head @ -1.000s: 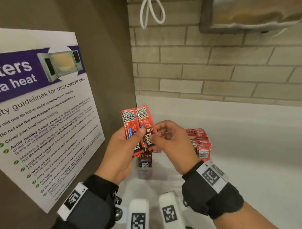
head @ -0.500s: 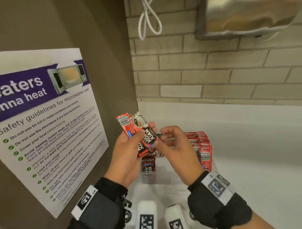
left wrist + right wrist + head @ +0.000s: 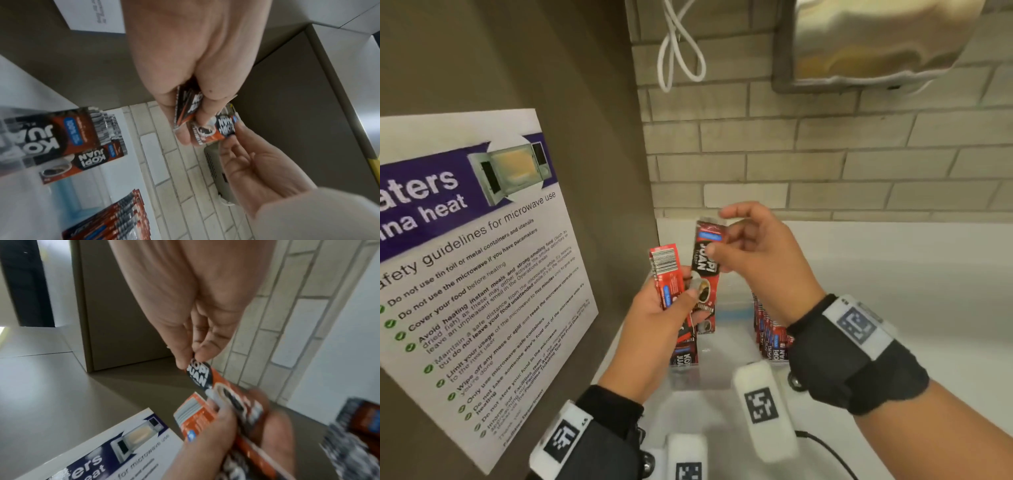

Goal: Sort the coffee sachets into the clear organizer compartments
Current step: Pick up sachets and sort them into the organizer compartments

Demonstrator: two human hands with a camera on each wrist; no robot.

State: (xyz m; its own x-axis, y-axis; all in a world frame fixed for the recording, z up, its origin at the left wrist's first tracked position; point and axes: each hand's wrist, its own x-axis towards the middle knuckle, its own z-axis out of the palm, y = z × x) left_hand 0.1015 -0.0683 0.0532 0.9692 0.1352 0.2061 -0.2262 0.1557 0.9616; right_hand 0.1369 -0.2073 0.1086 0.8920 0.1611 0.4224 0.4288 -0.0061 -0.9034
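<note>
My left hand (image 3: 671, 308) grips a small bunch of red coffee sachets (image 3: 666, 274), the barcode side of one facing me. Between thumb and fingers my right hand (image 3: 722, 246) pinches the top of another red and black sachet (image 3: 705, 274), standing upright with its lower end still against the left thumb. The left wrist view shows the same sachet (image 3: 218, 129) pinched by my right hand (image 3: 238, 129). Below the hands stands the clear organizer (image 3: 698, 377), with upright sachets (image 3: 683, 356) in its left compartment and a row of sachets (image 3: 770, 335) in its right one.
A brown panel with a microwave safety poster (image 3: 476, 274) is close on the left. Behind is a tiled wall (image 3: 825, 164), with a steel dispenser (image 3: 876, 44) and a white cable loop (image 3: 678, 44) above. The organizer stands on a white counter (image 3: 893, 308).
My right hand has drawn one sachet up and out of the bunch in my left hand, turning its printed front toward me. Both hands have risen slightly over the organizer.
</note>
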